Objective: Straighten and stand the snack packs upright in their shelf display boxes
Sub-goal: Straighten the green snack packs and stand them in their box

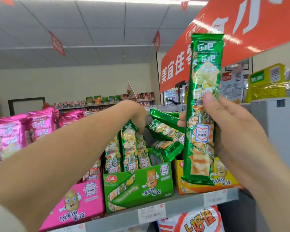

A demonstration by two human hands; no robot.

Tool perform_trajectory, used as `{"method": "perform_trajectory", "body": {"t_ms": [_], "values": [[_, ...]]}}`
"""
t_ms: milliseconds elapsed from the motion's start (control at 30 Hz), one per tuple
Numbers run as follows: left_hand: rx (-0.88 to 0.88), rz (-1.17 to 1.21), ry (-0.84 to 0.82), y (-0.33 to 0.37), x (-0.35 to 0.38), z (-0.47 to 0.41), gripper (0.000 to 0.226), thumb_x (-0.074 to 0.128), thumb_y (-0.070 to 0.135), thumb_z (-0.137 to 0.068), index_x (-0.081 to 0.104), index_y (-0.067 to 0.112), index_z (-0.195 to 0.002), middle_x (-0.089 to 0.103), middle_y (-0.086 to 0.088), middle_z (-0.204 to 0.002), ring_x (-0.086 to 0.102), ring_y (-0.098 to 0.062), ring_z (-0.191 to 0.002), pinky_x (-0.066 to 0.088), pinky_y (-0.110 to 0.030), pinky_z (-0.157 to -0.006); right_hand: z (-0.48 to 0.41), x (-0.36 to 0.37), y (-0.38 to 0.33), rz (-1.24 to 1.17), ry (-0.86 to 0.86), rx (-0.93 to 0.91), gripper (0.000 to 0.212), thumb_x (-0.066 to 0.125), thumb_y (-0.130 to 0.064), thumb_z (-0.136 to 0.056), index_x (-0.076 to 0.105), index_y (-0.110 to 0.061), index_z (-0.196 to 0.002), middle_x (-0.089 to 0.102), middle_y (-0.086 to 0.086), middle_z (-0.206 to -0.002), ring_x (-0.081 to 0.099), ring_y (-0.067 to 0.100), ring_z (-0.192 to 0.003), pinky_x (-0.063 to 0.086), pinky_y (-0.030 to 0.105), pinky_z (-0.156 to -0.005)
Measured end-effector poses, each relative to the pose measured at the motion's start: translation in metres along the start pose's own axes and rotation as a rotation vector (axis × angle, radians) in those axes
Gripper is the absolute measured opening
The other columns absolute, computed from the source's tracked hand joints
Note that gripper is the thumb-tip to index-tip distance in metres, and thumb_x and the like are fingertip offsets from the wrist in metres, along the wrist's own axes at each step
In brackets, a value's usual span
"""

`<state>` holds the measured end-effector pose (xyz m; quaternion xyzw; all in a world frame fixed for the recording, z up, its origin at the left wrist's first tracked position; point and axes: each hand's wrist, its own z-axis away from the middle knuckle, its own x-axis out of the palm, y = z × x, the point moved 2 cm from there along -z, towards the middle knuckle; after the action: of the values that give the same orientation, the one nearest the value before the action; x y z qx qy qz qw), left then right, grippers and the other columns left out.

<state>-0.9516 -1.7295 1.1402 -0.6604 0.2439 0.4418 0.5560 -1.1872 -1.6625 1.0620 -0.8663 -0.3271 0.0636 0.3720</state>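
Note:
My right hand (231, 124) grips a stack of long green snack packs (203, 91), held upright in front of the shelf, thumb across the front. My left hand (137, 114) reaches over the green display box (141, 186) and its fingertips touch the tops of the upright green packs (129, 148) standing in the box's left half. Behind and to the right, more green packs (164, 129) lie tumbled on their sides over the box's right half and the yellow box (224, 183).
A pink display box (80, 203) with pink packs (15, 131) stands at the left. The grey shelf edge (187, 203) carries price tags. A grey panel (274, 131) rises at the right, under a red banner (241, 30). More snack bags hang below the shelf.

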Motion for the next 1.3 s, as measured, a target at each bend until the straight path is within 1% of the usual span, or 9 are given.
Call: {"method": "perform_trajectory", "body": {"t_ms": [233, 333, 367, 600, 733, 833, 1000, 1200, 1300], "values": [[0.065, 0.072, 0.037, 0.004, -0.002, 0.008, 0.085, 0.074, 0.061, -0.073, 0.049, 0.007, -0.134, 0.051, -0.003, -0.110, 0.048, -0.026, -0.095, 0.040, -0.036, -0.085, -0.020, -0.005, -0.007, 0.160, -0.052, -0.054, 0.039, 0.057, -0.055, -0.084, 0.070, -0.025, -0.105, 0.073, 0.002, -0.110, 0.067, 0.015, -0.103, 0.051, 0.034, -0.094], [0.123, 0.143, 0.083, 0.000, -0.006, 0.019, 0.062, 0.075, 0.056, -0.074, 0.060, 0.009, -0.112, 0.056, -0.012, -0.111, 0.057, -0.022, -0.097, 0.044, -0.038, -0.080, -0.023, -0.007, -0.005, 0.187, -0.016, -0.056, 0.039, 0.060, -0.055, -0.083, 0.069, -0.021, -0.101, 0.071, 0.011, -0.108, 0.064, 0.029, -0.107, 0.044, 0.054, -0.103], [0.138, 0.197, 0.118, -0.002, -0.007, 0.024, 0.052, 0.075, 0.054, -0.075, 0.059, 0.013, -0.101, 0.055, 0.002, -0.082, 0.052, -0.014, -0.070, 0.042, -0.036, -0.072, -0.023, -0.009, -0.004, 0.171, -0.007, -0.046, 0.038, 0.060, -0.053, -0.081, 0.070, -0.021, -0.098, 0.071, 0.010, -0.106, 0.064, 0.029, -0.107, 0.042, 0.057, -0.104], [0.223, 0.458, 0.600, -0.008, -0.011, 0.077, 0.072, 0.079, 0.053, -0.070, 0.048, 0.017, -0.125, 0.051, 0.008, -0.112, 0.050, -0.013, -0.101, 0.039, -0.026, -0.084, -0.034, -0.012, -0.011, 0.048, 0.053, -0.044, 0.026, 0.062, -0.038, -0.081, 0.071, -0.018, -0.094, 0.074, -0.007, -0.088, 0.068, 0.007, -0.085, 0.055, 0.042, -0.085], [0.237, 0.693, 0.830, -0.015, 0.005, 0.107, 0.046, 0.077, 0.043, -0.077, 0.046, 0.029, -0.109, 0.060, 0.007, -0.099, 0.060, -0.006, -0.072, 0.047, -0.019, -0.062, -0.055, -0.010, -0.028, 0.015, 0.121, -0.118, 0.013, 0.055, -0.022, -0.097, 0.064, -0.015, -0.092, 0.070, -0.005, -0.086, 0.066, 0.007, -0.079, 0.058, 0.033, -0.070], [0.176, 0.968, 1.175, -0.032, 0.007, 0.130, 0.039, 0.074, 0.025, -0.083, 0.044, 0.032, -0.108, 0.058, 0.009, -0.095, 0.066, -0.021, -0.077, 0.059, -0.042, -0.067, -0.073, -0.005, -0.036, 0.047, 0.165, -0.166, 0.010, 0.052, -0.015, -0.100, 0.060, -0.014, -0.105, 0.067, -0.001, -0.093, 0.067, 0.012, -0.084, 0.060, 0.033, -0.068], [0.106, 1.174, 1.676, -0.064, 0.003, 0.160, 0.042, 0.067, 0.020, -0.078, 0.041, 0.026, -0.110, 0.055, 0.013, -0.089, 0.057, -0.016, -0.076, 0.055, -0.045, -0.072, -0.102, 0.021, -0.022, 0.175, 0.089, -0.101, 0.035, 0.058, -0.006, -0.095, 0.046, -0.015, -0.127, 0.067, 0.003, -0.108, 0.069, 0.019, -0.096, 0.060, 0.045, -0.074], [0.106, 1.195, 1.664, -0.068, 0.014, 0.163, 0.039, 0.065, 0.020, -0.081, 0.045, 0.026, -0.114, 0.060, 0.015, -0.089, 0.058, -0.006, -0.078, 0.048, -0.025, -0.072, -0.125, 0.061, 0.019, 0.495, -0.168, 0.034, 0.093, 0.064, 0.000, -0.090, 0.003, -0.035, -0.152, 0.061, -0.002, -0.114, 0.063, 0.012, -0.090, 0.058, 0.029, -0.064], [0.108, 1.194, 1.648, -0.068, 0.017, 0.166, 0.038, 0.065, 0.022, -0.082, 0.045, 0.036, -0.110, 0.060, 0.017, -0.089, 0.058, -0.007, -0.079, 0.049, -0.025, -0.071, -0.133, 0.067, 0.030, 0.608, -0.202, 0.054, 0.105, 0.066, -0.007, -0.091, -0.011, -0.049, -0.149, 0.033, 0.012, -0.155, 0.053, 0.021, -0.117, 0.057, 0.034, -0.069]]}}
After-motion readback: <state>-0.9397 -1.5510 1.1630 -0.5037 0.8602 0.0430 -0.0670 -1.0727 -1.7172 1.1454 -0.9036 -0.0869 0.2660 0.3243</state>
